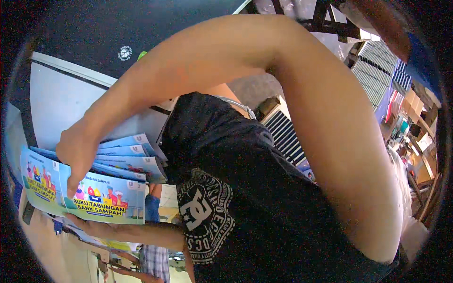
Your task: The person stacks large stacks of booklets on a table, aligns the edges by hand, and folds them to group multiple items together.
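Item: fanned stack of blue illustrated booklets (118,165), lying at my left side. My right hand (78,151) is pinching the front booklet (96,200); my left hand (87,226) is cradling the stack underneath. Step: sorting through. Next calls for separating one cover cleanly.

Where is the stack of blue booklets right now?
In the head view's lower left, the stack of blue booklets lies fanned between the right hand on top and left hand underneath.
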Demonstrator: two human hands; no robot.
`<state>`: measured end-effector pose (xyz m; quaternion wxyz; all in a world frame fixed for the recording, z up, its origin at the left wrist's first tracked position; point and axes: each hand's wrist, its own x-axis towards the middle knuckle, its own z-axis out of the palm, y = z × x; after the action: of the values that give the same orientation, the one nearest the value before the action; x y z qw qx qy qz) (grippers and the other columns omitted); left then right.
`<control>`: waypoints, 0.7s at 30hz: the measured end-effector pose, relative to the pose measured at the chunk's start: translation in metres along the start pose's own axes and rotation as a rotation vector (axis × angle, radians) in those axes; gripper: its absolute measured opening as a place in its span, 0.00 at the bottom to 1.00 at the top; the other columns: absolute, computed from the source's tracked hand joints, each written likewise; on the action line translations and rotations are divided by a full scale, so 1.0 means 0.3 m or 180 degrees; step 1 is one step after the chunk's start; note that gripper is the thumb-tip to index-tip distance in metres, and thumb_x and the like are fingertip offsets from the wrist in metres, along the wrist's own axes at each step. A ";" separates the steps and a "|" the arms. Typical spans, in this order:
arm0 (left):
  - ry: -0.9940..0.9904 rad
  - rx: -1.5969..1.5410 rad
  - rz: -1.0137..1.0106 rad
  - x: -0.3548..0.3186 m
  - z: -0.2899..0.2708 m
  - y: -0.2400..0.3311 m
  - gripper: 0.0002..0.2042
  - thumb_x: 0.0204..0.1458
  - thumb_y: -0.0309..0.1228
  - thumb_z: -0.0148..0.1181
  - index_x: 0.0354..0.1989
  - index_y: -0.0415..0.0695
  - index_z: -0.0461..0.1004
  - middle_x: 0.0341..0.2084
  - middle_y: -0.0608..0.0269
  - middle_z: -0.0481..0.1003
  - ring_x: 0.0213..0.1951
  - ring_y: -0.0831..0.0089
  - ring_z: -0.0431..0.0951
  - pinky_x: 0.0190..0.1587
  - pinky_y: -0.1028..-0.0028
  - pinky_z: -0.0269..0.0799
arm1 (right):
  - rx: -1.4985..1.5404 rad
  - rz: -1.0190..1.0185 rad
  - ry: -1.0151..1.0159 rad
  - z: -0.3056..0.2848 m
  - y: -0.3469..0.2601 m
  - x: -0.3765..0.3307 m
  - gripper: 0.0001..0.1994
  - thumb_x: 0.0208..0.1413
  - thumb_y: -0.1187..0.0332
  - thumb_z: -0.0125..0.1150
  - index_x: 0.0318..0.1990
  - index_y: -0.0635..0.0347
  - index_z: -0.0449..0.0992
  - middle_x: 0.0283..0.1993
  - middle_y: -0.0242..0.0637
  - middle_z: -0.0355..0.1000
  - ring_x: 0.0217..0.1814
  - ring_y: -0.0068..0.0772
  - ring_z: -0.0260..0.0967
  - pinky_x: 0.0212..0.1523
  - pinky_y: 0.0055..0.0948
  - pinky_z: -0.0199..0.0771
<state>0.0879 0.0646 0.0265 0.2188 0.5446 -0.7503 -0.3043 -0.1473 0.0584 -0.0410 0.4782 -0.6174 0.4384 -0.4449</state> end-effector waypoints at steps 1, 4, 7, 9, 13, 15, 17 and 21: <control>-0.0010 -0.0005 -0.0007 0.001 0.001 0.002 0.22 0.66 0.40 0.51 0.59 0.33 0.72 0.47 0.47 0.79 0.45 0.58 0.80 0.47 0.59 0.76 | 0.0013 -0.0041 0.0046 0.004 0.008 0.008 0.43 0.49 0.25 0.55 0.41 0.66 0.85 0.43 0.56 0.81 0.45 0.57 0.79 0.49 0.45 0.77; -0.0019 -0.0038 -0.0037 -0.001 -0.001 0.006 0.22 0.66 0.40 0.51 0.59 0.33 0.72 0.47 0.47 0.79 0.45 0.58 0.80 0.47 0.59 0.77 | 0.0152 -0.0186 0.0169 0.020 0.015 0.025 0.43 0.49 0.25 0.56 0.41 0.66 0.85 0.43 0.56 0.81 0.45 0.57 0.79 0.50 0.44 0.77; -0.0019 -0.0076 -0.0059 -0.001 -0.005 0.003 0.22 0.66 0.41 0.51 0.59 0.34 0.72 0.47 0.48 0.79 0.45 0.58 0.80 0.47 0.59 0.77 | -0.0045 0.0162 -0.0065 0.019 0.010 0.030 0.43 0.49 0.26 0.56 0.41 0.66 0.85 0.44 0.56 0.81 0.46 0.57 0.79 0.51 0.44 0.77; -0.0044 -0.0122 -0.0059 0.001 0.003 0.009 0.22 0.66 0.41 0.51 0.59 0.34 0.72 0.47 0.48 0.79 0.45 0.58 0.80 0.47 0.59 0.77 | 0.0026 0.0080 0.0021 0.022 0.018 0.025 0.43 0.49 0.26 0.56 0.41 0.66 0.85 0.44 0.56 0.81 0.47 0.57 0.79 0.51 0.44 0.77; -0.0048 -0.0160 -0.0087 0.008 0.007 0.020 0.23 0.66 0.41 0.51 0.59 0.34 0.72 0.46 0.49 0.79 0.45 0.59 0.80 0.47 0.59 0.77 | 0.0077 -0.0050 0.0029 0.012 0.018 0.023 0.43 0.49 0.26 0.56 0.42 0.66 0.85 0.45 0.57 0.81 0.48 0.57 0.79 0.52 0.44 0.77; -0.0045 -0.0174 -0.0105 0.012 0.006 0.027 0.23 0.66 0.42 0.51 0.59 0.34 0.72 0.46 0.49 0.79 0.45 0.59 0.80 0.47 0.59 0.77 | 0.0164 -0.0131 0.0068 0.014 0.022 0.027 0.43 0.49 0.26 0.56 0.42 0.66 0.85 0.45 0.58 0.81 0.48 0.59 0.79 0.52 0.44 0.77; -0.0026 -0.0160 -0.0103 0.023 0.003 0.037 0.23 0.66 0.42 0.51 0.59 0.34 0.72 0.46 0.49 0.79 0.45 0.59 0.80 0.47 0.59 0.77 | 0.0246 -0.0227 0.0100 0.010 0.028 0.029 0.43 0.50 0.26 0.56 0.42 0.67 0.85 0.44 0.59 0.80 0.48 0.60 0.78 0.52 0.45 0.77; 0.0185 -0.0027 -0.0073 0.022 -0.055 0.064 0.23 0.66 0.43 0.51 0.59 0.35 0.72 0.46 0.50 0.79 0.45 0.59 0.81 0.47 0.59 0.77 | 0.0406 -0.0449 0.0195 0.009 0.002 0.012 0.42 0.52 0.28 0.57 0.41 0.69 0.84 0.42 0.62 0.79 0.47 0.63 0.78 0.50 0.49 0.77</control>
<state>0.0835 0.0591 0.0517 0.2393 0.5607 -0.7361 -0.2940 -0.1440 0.0552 -0.0415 0.4704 -0.6011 0.3790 -0.5232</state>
